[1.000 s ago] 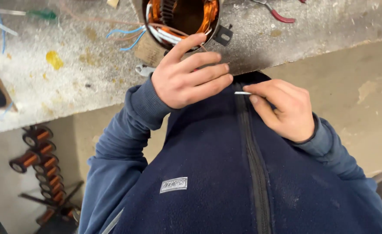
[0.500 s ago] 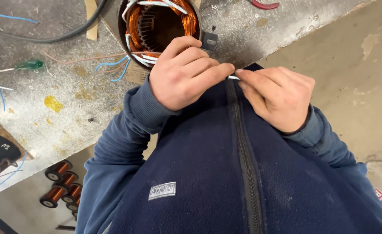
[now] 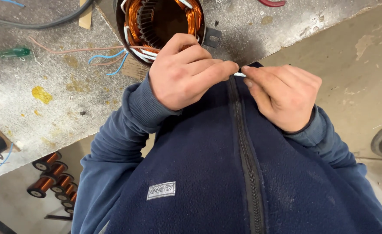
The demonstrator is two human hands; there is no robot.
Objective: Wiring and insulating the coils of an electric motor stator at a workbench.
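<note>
My left hand (image 3: 186, 71) and my right hand (image 3: 282, 95) meet in front of my chest, fingertips pinched together on a short white sleeve piece (image 3: 239, 74). Only a small bit of it shows between the fingers. Just beyond my left hand a motor stator (image 3: 160, 21) with copper windings and white sleeved leads stands on the grey workbench (image 3: 61, 99). My dark blue fleece with a zip fills the lower part of the view.
A green-handled screwdriver (image 3: 13, 53), blue and pink wires (image 3: 108, 56) and a black cable (image 3: 35, 21) lie on the bench. Several copper wire spools (image 3: 52, 180) sit below the bench at lower left. Red-handled pliers (image 3: 271, 2) lie at the top edge. Concrete floor is on the right.
My hands have come together: the right hand brought the white piece up to the left hand's fingertips. The view shifted so the stator and bench sit lower and closer.
</note>
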